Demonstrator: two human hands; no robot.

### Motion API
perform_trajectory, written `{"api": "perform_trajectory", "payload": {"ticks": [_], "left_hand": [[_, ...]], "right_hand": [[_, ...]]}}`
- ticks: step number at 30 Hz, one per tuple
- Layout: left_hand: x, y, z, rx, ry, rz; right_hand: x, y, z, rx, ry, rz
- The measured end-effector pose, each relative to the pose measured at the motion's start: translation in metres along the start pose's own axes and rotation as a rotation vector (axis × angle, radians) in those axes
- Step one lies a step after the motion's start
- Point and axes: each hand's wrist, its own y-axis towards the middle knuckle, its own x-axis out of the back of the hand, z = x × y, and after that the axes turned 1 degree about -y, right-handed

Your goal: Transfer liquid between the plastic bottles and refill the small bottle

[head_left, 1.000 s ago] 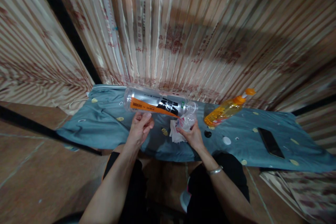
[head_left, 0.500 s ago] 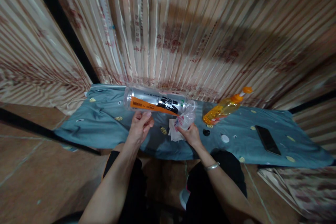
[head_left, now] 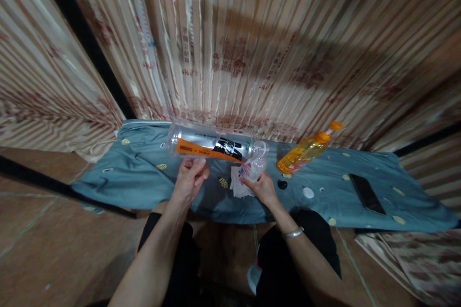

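Observation:
A large clear plastic bottle (head_left: 211, 144) with a silver, orange and black label lies sideways in front of me. My left hand (head_left: 190, 177) is at its near lower edge, thumb and curled fingers against it; the exact grip is partly hidden. My right hand (head_left: 264, 186) is closed on a smaller clear plastic bottle (head_left: 256, 165) with pink-and-white markings. This smaller bottle is tilted beside the large one's right end, and whether their necks touch is unclear. A folded white tissue (head_left: 237, 184) lies on the cloth under my right hand.
Blue-green cloth (head_left: 144, 187) covers the low bench. Right of my hands are a leaning bottle of orange liquid (head_left: 304, 153), a black cap (head_left: 283, 184), a white cap (head_left: 308, 193) and a phone (head_left: 366, 194). Behind hangs a striped curtain (head_left: 230, 33); a black pole (head_left: 86, 38) rises left.
The whole view has shifted slightly, with the bench a little lower in the picture. Both hands keep their places at the two bottles.

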Motion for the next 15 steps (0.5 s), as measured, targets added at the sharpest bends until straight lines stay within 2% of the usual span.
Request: {"api": "perform_trajectory", "payload": {"ticks": [5,12,15], "left_hand": [[-0.0001,0.0000,0.0013,-0.012,0.007,0.007],[-0.0008,-0.0015,0.0003,-0.005,0.004,0.002],[-0.0005,-0.0010,0.0005,-0.005,0.003,0.000]], "right_hand": [[0.0023,-0.0033,0.0019,-0.014,0.051,0.015],[0.0004,-0.0017,0.0032,-0.031,0.071,-0.073],[0.0000,-0.0005,0.0030,-0.027,0.059,-0.060]]}}
